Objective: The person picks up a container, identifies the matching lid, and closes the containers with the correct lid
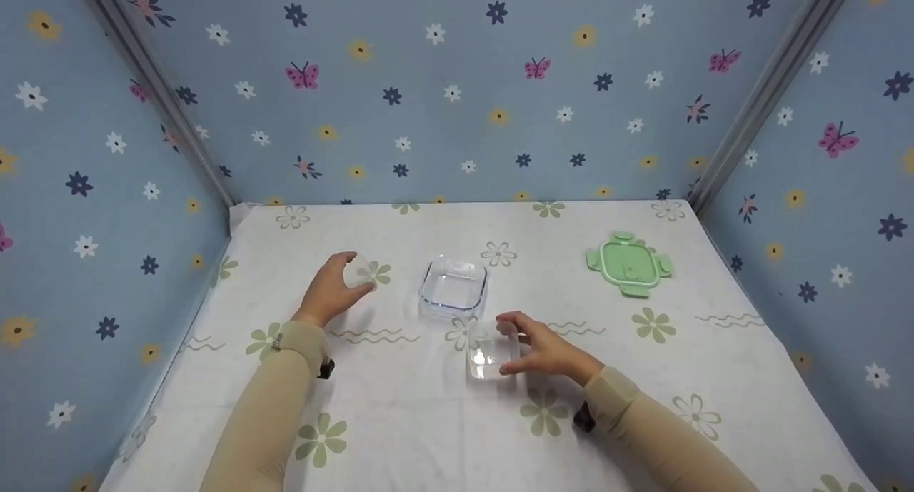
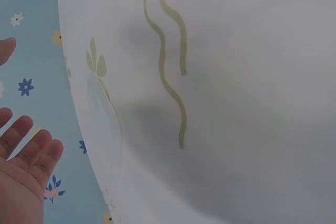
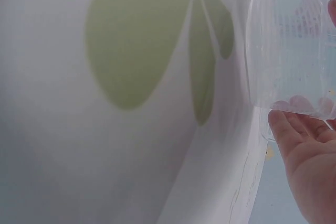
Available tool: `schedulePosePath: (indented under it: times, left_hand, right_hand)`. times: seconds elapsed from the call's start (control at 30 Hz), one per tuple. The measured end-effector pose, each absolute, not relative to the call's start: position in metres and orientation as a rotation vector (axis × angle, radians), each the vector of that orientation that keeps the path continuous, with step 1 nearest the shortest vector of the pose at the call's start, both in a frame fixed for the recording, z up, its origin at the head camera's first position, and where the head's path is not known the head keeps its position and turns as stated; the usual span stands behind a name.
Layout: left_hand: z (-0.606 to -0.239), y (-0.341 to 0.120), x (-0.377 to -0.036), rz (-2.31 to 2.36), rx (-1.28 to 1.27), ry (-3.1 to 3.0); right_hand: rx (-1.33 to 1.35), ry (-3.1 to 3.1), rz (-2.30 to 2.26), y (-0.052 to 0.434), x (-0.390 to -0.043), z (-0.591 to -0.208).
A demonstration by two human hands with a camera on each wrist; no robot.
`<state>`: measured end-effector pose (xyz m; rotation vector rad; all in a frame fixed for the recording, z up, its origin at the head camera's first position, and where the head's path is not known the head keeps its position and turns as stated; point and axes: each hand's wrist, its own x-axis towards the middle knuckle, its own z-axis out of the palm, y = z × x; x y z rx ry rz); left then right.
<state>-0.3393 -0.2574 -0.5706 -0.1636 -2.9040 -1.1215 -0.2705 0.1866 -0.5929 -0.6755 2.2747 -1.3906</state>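
Note:
My right hand (image 1: 546, 348) holds a small clear plastic container (image 1: 491, 350) by its sides, thumb nearer me and fingers on the far side. In the right wrist view the fingertips press along one wall of that plastic container (image 3: 289, 51). My left hand (image 1: 333, 288) is beside a thin translucent lid-like piece (image 1: 361, 273), thumb and fingers spread about it. The left wrist view has the left fingers (image 2: 32, 153) loosely extended, apart from the thin piece (image 2: 105, 116) lying on the cloth. Between the hands stands a square glass container (image 1: 454, 288), without a lid.
A green snap-lock lid (image 1: 630, 265) with side flaps lies at the right of the table. White flowered cloth (image 1: 400, 435) covers the table. Blue patterned walls (image 1: 457, 71) enclose its back and both sides.

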Motion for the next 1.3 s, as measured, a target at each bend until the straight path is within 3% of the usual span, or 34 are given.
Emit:
schedulePosePath:
  times: [0.83, 1.3]
  left_hand:
    - [-0.582, -0.27, -0.365, -1.114, -0.058, -2.979]
    - [-0.608, -0.28, -0.365, -1.103, 0.107, -3.077]
  right_hand:
    - [-0.71, 2.293, -1.361, 0.19, -0.272, -0.592]
    - [-0.682, 2.277, -1.373, 0.187, -0.271, -0.593]
